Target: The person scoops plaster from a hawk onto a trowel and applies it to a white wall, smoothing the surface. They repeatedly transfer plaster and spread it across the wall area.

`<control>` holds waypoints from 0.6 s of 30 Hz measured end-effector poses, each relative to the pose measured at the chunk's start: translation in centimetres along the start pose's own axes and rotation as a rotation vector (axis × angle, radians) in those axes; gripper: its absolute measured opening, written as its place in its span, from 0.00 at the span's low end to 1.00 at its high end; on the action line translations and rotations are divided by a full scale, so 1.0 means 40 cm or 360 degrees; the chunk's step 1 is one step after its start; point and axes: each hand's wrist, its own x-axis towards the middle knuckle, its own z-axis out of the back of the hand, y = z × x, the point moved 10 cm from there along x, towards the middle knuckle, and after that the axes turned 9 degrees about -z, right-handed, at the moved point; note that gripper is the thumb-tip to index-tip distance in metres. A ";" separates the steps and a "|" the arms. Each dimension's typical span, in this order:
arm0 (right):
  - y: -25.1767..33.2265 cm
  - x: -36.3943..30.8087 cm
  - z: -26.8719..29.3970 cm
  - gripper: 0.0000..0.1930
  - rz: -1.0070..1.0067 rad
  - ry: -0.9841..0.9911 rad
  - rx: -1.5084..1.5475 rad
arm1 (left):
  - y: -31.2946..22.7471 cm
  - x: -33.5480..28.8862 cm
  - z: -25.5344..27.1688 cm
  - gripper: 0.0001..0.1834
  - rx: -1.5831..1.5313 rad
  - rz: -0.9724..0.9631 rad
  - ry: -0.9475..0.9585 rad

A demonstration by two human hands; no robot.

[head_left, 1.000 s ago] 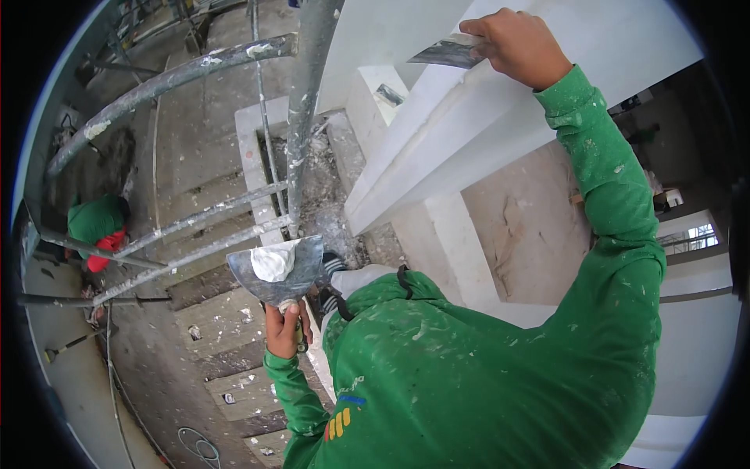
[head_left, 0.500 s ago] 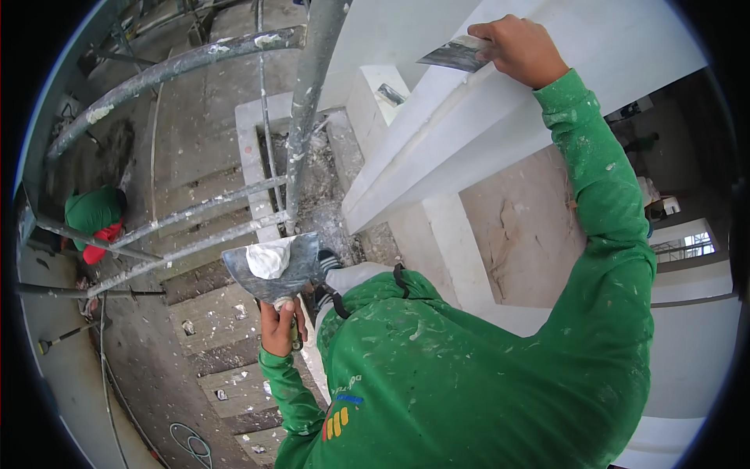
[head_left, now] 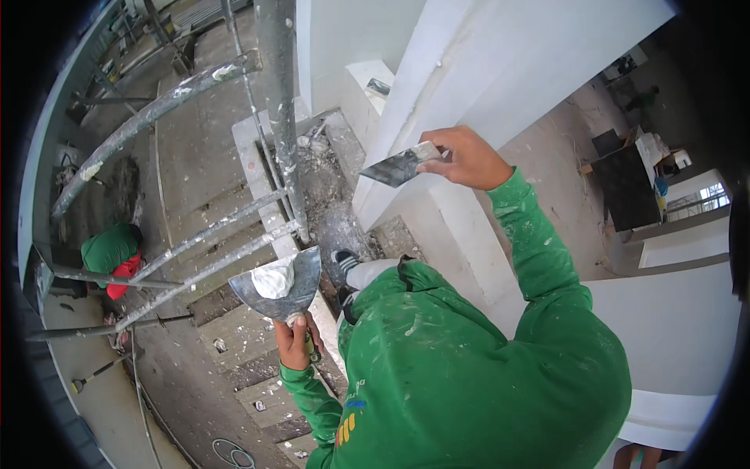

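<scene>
My left hand (head_left: 295,341) is closed round the handle of a wide putty knife (head_left: 301,293), whose broad grey blade faces up. A lump of white putty (head_left: 273,279) sits on that blade. My right hand (head_left: 466,158) grips a flat steel scraper (head_left: 400,165) with grey smears, its blade pointing left. Behind the scraper stands a white wall edge (head_left: 437,86) with a rough line of filler down it. The scraper is close to this edge; I cannot tell if it touches. The handle in my left hand is mostly hidden by the fingers.
Putty-spattered scaffold tubes (head_left: 280,117) rise at my left. Below them are stained steps (head_left: 242,336). Another person in green (head_left: 111,250) is bent over at the far left. A small blade (head_left: 379,86) lies on a white ledge. A dark board (head_left: 625,187) stands at right.
My right hand with the scraper has come down and left, from high on the wall edge to lower nearer my body. The left hand with the putty knife has shifted slightly right and down.
</scene>
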 end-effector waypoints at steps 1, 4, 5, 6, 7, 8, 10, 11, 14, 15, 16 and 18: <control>-0.084 -0.034 -0.083 0.16 -0.0158 0.0100 0.0053 | -0.002 0.004 -0.009 0.14 0.0008 -0.0006 0.0031; -0.316 -0.154 -0.294 0.16 -0.0565 0.0010 0.0410 | -0.008 0.022 -0.031 0.16 0.0007 0.0043 0.0022; -0.380 -0.198 -0.350 0.21 -0.0560 -0.0157 0.0548 | -0.013 0.028 -0.050 0.16 0.0010 0.0069 0.0104; -0.451 -0.247 -0.421 0.22 -0.0645 -0.0207 0.0587 | -0.016 0.031 -0.067 0.16 0.0011 0.0098 0.0176; -0.472 -0.297 -0.441 0.22 -0.0846 -0.0254 0.0837 | -0.020 0.040 -0.076 0.15 0.0025 0.0119 0.0217; -0.480 -0.348 -0.475 0.23 -0.1038 -0.0277 0.1101 | -0.009 0.043 -0.086 0.15 0.0016 0.0187 0.0276; -0.500 -0.427 -0.545 0.24 -0.1326 -0.0201 0.1773 | 0.004 0.069 -0.129 0.15 0.0057 0.0258 0.0455; -0.514 -0.461 -0.556 0.24 -0.1348 -0.0280 0.1937 | 0.008 0.082 -0.149 0.15 0.0077 0.0286 0.0523; -0.520 -0.542 -0.552 0.21 -0.1390 -0.0503 0.2360 | -0.019 0.112 -0.240 0.13 0.0124 0.0277 0.0678; -0.506 -0.556 -0.538 0.19 -0.1415 -0.0555 0.2420 | -0.027 0.117 -0.258 0.12 0.0129 0.0267 0.0679; -0.491 -0.579 -0.526 0.18 -0.1437 -0.0628 0.2478 | -0.030 0.119 -0.265 0.13 0.0145 0.0269 0.0674; -0.486 -0.606 -0.529 0.16 -0.1414 -0.0670 0.2579 | -0.035 0.118 -0.284 0.15 0.0138 0.0307 0.0717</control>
